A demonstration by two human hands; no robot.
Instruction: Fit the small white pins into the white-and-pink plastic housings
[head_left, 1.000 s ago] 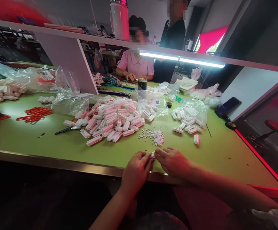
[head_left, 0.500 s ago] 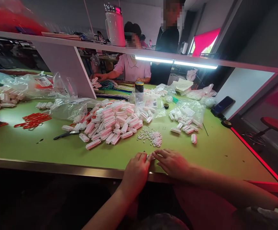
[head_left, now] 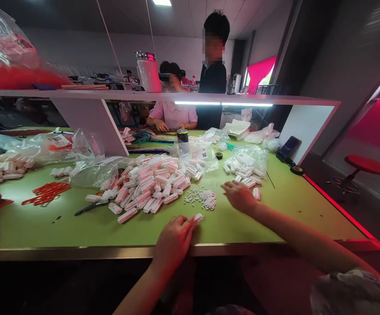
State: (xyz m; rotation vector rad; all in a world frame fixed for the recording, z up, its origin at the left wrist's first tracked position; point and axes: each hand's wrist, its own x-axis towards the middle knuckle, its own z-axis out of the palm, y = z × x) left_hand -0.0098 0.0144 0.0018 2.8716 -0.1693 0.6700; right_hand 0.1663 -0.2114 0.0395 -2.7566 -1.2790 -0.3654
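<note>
Your left hand (head_left: 173, 240) rests near the front edge of the green worktop (head_left: 275, 218), its fingers closed on a small white connector block (head_left: 198, 217) at the fingertips. Your right hand (head_left: 240, 196) lies flat and apart from it, fingers spread and holding nothing, between a scatter of tiny white pieces (head_left: 201, 197) and a few loose blocks (head_left: 246, 180) by a clear bag (head_left: 249, 158). A large heap of white blocks (head_left: 150, 183) sits to the left, with scissors (head_left: 89, 207) beside it.
</note>
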